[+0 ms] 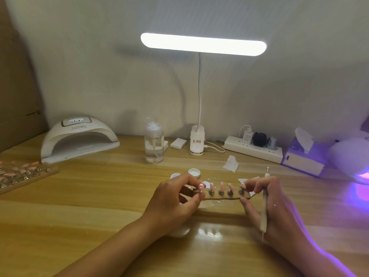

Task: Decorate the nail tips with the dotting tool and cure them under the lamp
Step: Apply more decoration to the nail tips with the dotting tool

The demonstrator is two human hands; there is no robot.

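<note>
A narrow brown strip (224,196) carrying several pink nail tips (222,185) on metal studs is lifted above the table between both hands. My left hand (175,198) pinches its left end. My right hand (273,204) pinches its right end and also holds the white dotting tool (264,208) upright along the palm, ball tip pointing up. A white curing lamp (79,141) stands at the back left, its display lit. A second curing lamp (353,156) glows purple at the far right.
A board with several more nail tips (22,175) lies at the left edge. Behind the hands are two small white pots (194,172), a clear pump bottle (153,144), a lit desk lamp (197,142), paper pads, a power strip (253,149) and a tissue box (303,156).
</note>
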